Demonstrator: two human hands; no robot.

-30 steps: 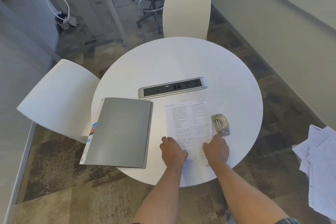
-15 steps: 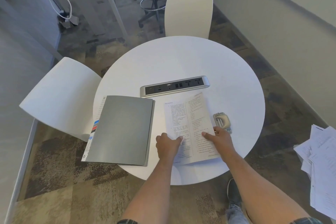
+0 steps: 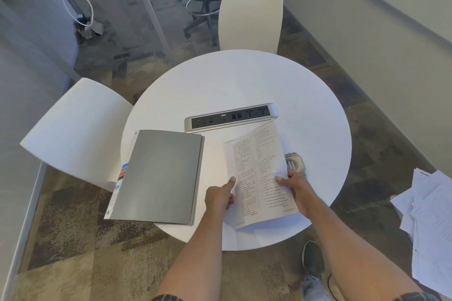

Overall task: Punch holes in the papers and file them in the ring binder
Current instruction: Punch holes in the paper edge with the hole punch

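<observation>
The printed papers have come up off the round white table since a moment ago, swung clockwise and bowed along the middle, their far corner now reaching the silver power strip. In the head view, the left hand pinches the sheets' left edge with thumb on top, while the right hand grips the right edge, fingers curled over the print — both holding, neither flat on the table as before. The metal hole punch sits just beside the right hand, partly hidden behind the papers. The grey ring binder lies closed to the left, untouched — punching likely comes next.
</observation>
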